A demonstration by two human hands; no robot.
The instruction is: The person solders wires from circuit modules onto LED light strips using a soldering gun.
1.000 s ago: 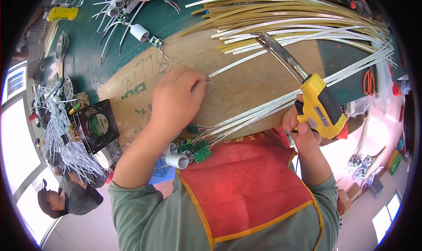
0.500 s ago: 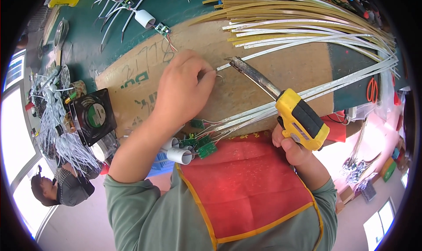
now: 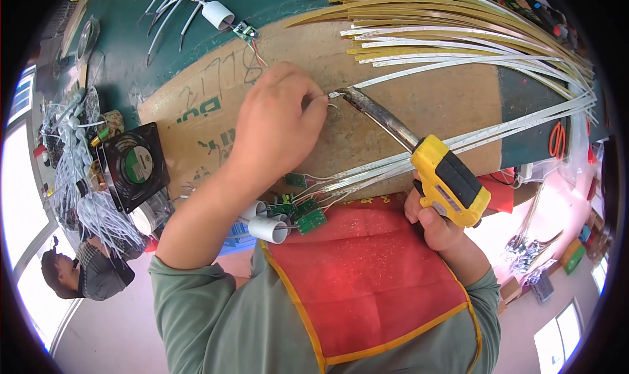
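My left hand (image 3: 282, 118) is closed in a pinch over the cardboard, on the thin wires (image 3: 259, 58) that run from a small green circuit board (image 3: 246, 31); its fingertips partly hide them. Just beside those fingertips lies the end of a white LED strip (image 3: 393, 74). My right hand (image 3: 432, 220) grips a yellow and black soldering gun (image 3: 452, 181) by its handle. The gun's dark tip reaches up and left to the strip end, close to my left fingers. Whether the tip touches wire or strip is too small to tell.
Many white and tan strips (image 3: 419, 14) fan across the back right. Wired boards (image 3: 311, 221) and white cylinders (image 3: 267, 230) lie near my apron. A black fan (image 3: 134, 168) stands left, beside bundled white wires (image 3: 98, 204). Orange-handled scissors (image 3: 557, 138) lie right. Another person (image 3: 98, 269) is at left.
The soldering gun's tip has come down slightly onto or beside the strip end. My left hand has shifted a little toward it. The whole view has moved slightly.
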